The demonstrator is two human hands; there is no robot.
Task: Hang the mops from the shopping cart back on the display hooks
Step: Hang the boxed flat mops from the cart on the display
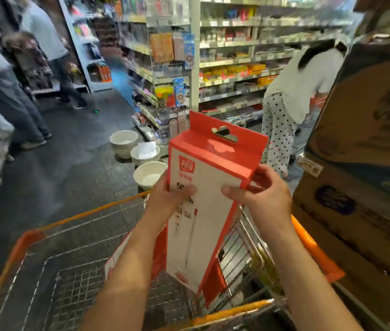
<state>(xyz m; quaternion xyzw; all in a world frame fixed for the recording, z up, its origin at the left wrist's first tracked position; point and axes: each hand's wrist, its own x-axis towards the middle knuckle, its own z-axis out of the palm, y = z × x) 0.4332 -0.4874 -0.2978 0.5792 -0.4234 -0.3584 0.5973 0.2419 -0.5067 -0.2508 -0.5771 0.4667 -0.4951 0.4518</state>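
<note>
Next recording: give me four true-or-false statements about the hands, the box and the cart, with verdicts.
1. The left hand and the right hand both grip the mop box. True.
2. The mop box hangs on a display hook. False: it is held above the shopping cart.
3. A second red box lies in the shopping cart. True.
4. The white basins sit in the cart. False: they stand on the floor.
</note>
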